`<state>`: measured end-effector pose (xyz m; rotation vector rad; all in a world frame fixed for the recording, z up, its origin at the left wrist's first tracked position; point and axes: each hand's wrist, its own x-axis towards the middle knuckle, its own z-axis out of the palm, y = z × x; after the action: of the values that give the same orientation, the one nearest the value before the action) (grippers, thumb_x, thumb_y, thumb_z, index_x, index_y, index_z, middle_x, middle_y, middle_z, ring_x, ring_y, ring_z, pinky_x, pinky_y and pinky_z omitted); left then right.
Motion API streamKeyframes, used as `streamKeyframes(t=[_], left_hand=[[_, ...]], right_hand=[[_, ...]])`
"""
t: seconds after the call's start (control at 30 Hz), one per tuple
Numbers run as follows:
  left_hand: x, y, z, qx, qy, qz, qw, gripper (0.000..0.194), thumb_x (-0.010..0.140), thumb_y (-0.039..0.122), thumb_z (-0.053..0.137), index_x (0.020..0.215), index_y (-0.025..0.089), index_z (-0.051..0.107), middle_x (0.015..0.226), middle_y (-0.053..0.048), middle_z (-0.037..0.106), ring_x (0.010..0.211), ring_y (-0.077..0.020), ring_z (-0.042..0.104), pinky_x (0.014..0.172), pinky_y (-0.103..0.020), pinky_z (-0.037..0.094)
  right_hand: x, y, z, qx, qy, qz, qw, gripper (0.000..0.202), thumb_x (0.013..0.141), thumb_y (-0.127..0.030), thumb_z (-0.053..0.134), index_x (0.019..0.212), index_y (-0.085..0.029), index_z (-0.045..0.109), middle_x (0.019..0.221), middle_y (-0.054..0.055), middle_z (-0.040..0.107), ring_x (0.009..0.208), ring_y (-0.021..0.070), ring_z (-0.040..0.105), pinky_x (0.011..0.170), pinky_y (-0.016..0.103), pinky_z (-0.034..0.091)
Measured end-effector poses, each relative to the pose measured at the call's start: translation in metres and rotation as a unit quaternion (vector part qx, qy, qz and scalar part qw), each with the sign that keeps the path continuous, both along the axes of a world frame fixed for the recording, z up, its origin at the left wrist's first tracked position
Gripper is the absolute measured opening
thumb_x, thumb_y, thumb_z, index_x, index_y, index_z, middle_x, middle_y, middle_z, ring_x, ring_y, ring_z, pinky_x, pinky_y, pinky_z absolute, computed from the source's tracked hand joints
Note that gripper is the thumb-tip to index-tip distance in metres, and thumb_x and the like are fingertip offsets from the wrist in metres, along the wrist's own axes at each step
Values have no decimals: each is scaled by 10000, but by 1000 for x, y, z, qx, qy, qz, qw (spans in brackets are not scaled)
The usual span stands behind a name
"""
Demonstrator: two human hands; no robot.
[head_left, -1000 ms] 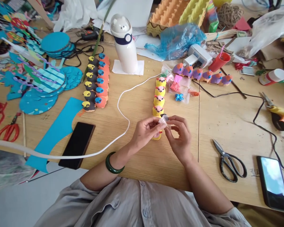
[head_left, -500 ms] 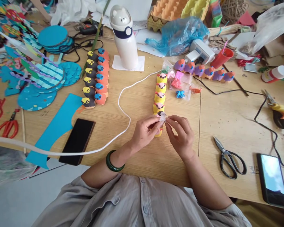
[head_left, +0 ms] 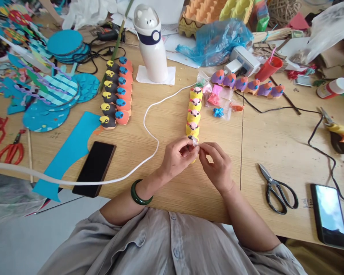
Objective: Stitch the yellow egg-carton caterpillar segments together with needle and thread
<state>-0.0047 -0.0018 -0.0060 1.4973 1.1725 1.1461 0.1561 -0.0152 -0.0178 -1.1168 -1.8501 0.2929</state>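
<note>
Between my two hands is a small crumpled piece of clear plastic wrap (head_left: 194,141). My left hand (head_left: 177,156) pinches it between thumb and fingertips. My right hand (head_left: 217,162) is closed in a pinch at the plastic's right edge, fingertips meeting the left ones; whatever tiny bit it may hold is hidden. Just beneath lies a yellow egg-carton strip (head_left: 194,116) with pink and black clay faces on its bumps, its near end covered by my hands. Beyond it are a pink clay packet (head_left: 215,95) and a blue foil-like lump (head_left: 218,112).
Black-and-yellow (head_left: 109,97) and orange-and-blue strips (head_left: 124,91) stand left, a purple strip (head_left: 246,84) at the back right. A white cable (head_left: 149,131) crosses the table. Phones (head_left: 94,168), scissors (head_left: 278,189), pliers (head_left: 341,133) and a white bottle (head_left: 151,49) lie or stand around.
My fingertips have drawn closer together over the plastic, and less of it shows now. My right hand has shifted slightly left. The strips have stayed put.
</note>
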Motion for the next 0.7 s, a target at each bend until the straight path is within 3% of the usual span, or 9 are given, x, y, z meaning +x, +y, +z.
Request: streamKeyframes(t=[0.13,0.27,0.4,0.53,0.63,0.7], left_hand=[[1,1,0,72,63,-8,995,291,903,241,631,660,208,475,643,33,488,558,-91,403,550,-230,357],[2,2,0,116,103,-22,988,261,874,183,620,657,209,478,667,24,501,579,-100,424,577,-238,367],[1,2,2,97,101,-19,990,272,871,200,619,650,217,461,655,25,497,578,-105,427,577,-235,383],[-2,1,2,119,108,-28,987,275,874,210,603,653,219,440,633,29,477,565,-103,410,555,-233,362],[-3,2,0,167,130,-52,976,239,859,168,591,667,214,455,642,29,488,570,-98,432,556,-226,354],[-4,2,-2,207,154,-70,963,225,835,149,593,666,213,459,645,31,501,568,-95,437,556,-223,352]], right_hand=[[3,0,2,-17,-29,-41,999,191,950,-86,589,985,-255,672,785,4,719,646,138,680,591,260,565],[9,2,5,-31,-6,-108,994,228,906,-72,558,981,-265,654,730,-37,666,588,121,629,594,250,558],[14,6,7,-2,-44,-49,998,302,934,-70,560,1120,-270,688,781,-12,709,607,132,654,587,263,555],[14,8,5,28,-71,25,997,325,952,-114,626,1238,-258,681,1055,85,789,832,191,766,678,301,623],[13,7,4,29,-76,13,997,319,990,-94,568,1244,-240,694,1060,100,794,899,202,782,716,300,633],[13,5,4,6,-68,-8,998,308,1004,-90,538,1216,-229,714,994,85,797,839,185,773,688,283,617]])
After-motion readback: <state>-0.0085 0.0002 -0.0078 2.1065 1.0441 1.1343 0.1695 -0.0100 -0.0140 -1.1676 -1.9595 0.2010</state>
